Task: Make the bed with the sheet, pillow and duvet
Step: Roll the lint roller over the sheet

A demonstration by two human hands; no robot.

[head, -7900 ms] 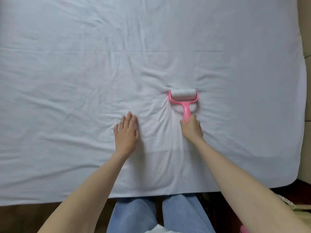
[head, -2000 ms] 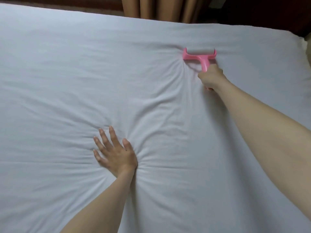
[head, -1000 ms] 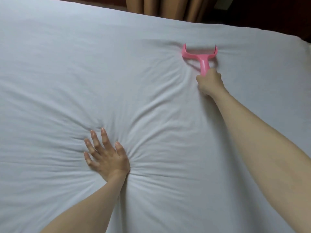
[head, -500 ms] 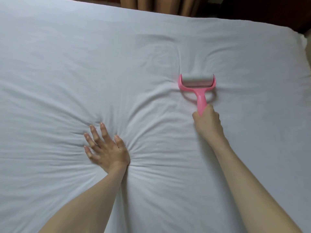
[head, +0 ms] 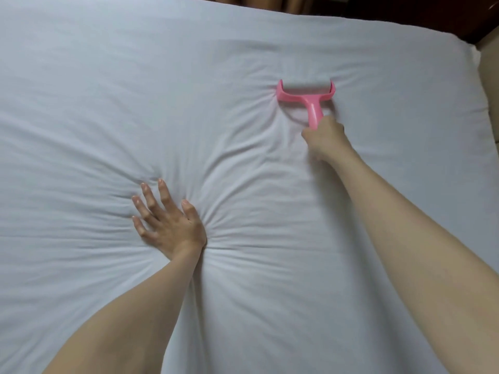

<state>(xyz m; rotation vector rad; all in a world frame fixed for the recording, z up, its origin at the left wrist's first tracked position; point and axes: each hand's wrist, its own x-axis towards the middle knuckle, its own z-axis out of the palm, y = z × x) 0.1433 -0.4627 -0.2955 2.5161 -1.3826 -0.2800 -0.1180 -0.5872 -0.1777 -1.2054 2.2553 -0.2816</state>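
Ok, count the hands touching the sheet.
2. The left hand presses flat near the middle of the sheet; the right hand, farther right, grips the pink lint roller.

Pink lint roller (head: 306, 97) lies on the bed surface, roller head toward the far edge, handle pointing to the near side. Tan curtain folds (head: 259, 0) hang beyond the far edge of the bed. Beige upholstered panel (head: 490, 85) stands at the right side. Dark wood surface (head: 418, 14) at upper right.
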